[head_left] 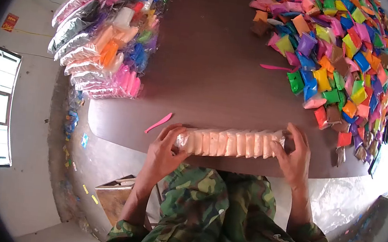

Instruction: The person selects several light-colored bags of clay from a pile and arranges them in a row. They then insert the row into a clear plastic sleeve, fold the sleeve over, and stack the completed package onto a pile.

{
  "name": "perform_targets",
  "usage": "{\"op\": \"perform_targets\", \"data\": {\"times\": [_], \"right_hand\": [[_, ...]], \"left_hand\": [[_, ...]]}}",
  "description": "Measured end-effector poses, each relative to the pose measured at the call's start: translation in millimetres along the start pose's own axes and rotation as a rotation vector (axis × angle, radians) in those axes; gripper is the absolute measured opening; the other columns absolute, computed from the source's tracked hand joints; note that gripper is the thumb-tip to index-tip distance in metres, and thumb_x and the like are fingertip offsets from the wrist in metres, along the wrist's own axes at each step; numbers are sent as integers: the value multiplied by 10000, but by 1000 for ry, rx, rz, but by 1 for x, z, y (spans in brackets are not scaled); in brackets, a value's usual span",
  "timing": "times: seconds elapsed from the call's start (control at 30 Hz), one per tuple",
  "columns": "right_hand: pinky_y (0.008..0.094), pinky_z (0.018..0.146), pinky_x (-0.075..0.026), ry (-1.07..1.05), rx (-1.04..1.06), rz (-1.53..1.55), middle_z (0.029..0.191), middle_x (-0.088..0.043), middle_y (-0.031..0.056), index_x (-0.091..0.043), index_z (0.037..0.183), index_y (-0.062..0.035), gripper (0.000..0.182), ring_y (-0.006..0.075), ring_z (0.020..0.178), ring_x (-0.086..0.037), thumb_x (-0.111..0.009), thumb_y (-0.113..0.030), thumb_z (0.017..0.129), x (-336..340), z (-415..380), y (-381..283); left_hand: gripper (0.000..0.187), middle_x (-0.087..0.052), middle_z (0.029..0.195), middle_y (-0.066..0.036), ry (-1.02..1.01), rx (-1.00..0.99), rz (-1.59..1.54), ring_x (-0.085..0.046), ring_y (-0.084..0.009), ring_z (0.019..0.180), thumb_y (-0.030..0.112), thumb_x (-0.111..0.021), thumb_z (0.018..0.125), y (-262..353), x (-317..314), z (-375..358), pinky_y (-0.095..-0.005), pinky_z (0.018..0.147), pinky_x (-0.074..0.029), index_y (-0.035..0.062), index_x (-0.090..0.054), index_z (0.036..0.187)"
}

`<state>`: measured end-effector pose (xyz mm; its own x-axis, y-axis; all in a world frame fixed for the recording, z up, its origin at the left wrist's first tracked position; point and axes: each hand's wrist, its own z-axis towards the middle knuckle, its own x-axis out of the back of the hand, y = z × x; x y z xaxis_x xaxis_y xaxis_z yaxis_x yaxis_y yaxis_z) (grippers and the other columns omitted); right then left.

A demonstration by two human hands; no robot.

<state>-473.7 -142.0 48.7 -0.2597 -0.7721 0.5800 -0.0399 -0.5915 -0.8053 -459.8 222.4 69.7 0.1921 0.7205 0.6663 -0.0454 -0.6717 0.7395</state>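
A long row of peach-coloured packets (pixel 229 143), pressed side by side, lies level along the near edge of the table. Clear plastic shows at both of its ends. My left hand (pixel 167 150) grips the left end, thumb in front and fingers behind. Around the right end my right hand (pixel 294 154) is closed, its thumb on the front side and its fingers at the back. Just beyond my left hand lies a pink plastic knife-shaped tool (pixel 159 123).
Clear bags of coloured packets (pixel 110 54) are stacked at the table's left. Many loose small packets (pixel 334 65) heap up on the right, beside another pink tool (pixel 276 68). The brown table (pixel 202 50) curves at its near edge. A wooden stool (pixel 116 198) stands below.
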Motion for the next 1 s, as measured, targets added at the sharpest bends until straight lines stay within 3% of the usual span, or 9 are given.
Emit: {"op": "perform_targets", "data": {"times": [0.17,0.27,0.47,0.67,0.9,1.0], "right_hand": [[349,731,-592,-280,-229,29,1013,-727,127,-678,1417,57,685,187,807,-697,-932,-209,839,14,8,2],[315,693,-578,-321,-240,135,906,-695,67,-699,1365,59,642,126,756,-654,-948,-205,835,15,6,4],[296,704,-579,-453,-308,286,928,-708,29,-694,1185,25,457,78,799,-649,-949,-149,847,22,5,8],[273,739,-595,-383,-281,280,940,-732,36,-651,1219,-8,451,80,870,-700,-922,-69,862,26,13,-7],[323,823,-646,-217,44,173,1213,-733,135,-636,1399,-17,643,182,1060,-741,-930,-22,826,20,15,4],[343,877,-650,-219,52,156,1273,-718,144,-624,1457,-32,712,216,1117,-742,-932,-16,816,17,7,13]], "left_hand": [[604,-595,1541,-189,56,-18,9,-783,-247,981,-81,-827,825,-11,-4,-11,-318,692,-653,2,-641,1394],[600,-593,1544,-191,62,10,-9,-783,-257,998,-100,-804,832,-13,-4,-17,-313,687,-656,8,-630,1397],[593,-591,1547,-195,98,-31,6,-786,-251,959,-120,-757,857,-17,-4,-22,-318,669,-654,19,-609,1414],[722,-546,1595,-208,161,-116,58,-767,-254,1021,-72,-799,862,-19,-5,-9,-333,727,-671,24,-537,1527],[823,-581,1564,-200,194,-190,128,-698,-349,1276,183,-936,853,-14,-6,-3,-398,869,-666,55,-531,1557],[917,-582,1580,-210,172,-270,214,-692,-348,1273,118,-965,791,-33,-6,-3,-396,886,-667,41,-517,1588]]}}
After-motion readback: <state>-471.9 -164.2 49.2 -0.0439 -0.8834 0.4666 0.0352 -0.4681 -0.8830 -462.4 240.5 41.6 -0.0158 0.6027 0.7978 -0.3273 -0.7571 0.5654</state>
